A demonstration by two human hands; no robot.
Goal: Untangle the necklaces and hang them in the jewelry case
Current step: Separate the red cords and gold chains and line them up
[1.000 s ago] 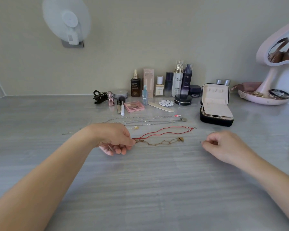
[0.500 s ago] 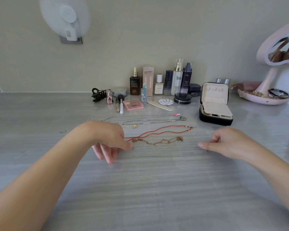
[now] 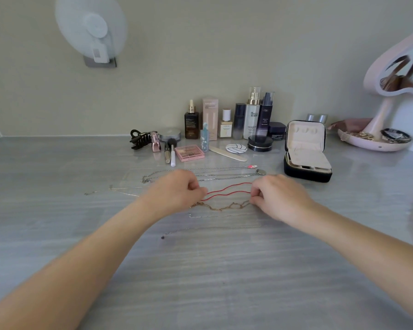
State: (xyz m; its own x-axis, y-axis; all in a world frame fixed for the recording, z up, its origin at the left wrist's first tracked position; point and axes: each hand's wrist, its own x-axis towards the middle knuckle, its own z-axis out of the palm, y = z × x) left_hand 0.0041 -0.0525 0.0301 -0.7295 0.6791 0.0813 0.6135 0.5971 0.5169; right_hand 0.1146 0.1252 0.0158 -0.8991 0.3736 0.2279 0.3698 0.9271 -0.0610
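My left hand (image 3: pixel 177 190) and right hand (image 3: pixel 275 195), both curled closed, pinch opposite ends of a thin red cord necklace (image 3: pixel 228 192) lying on the grey streaked surface (image 3: pixel 200 270). A gold link chain (image 3: pixel 222 207) lies just in front of it, with silver chains (image 3: pixel 215 173) behind. I judge I am separating the red cord; next it must lift clear and go to the open black jewelry case (image 3: pixel 306 151) at right.
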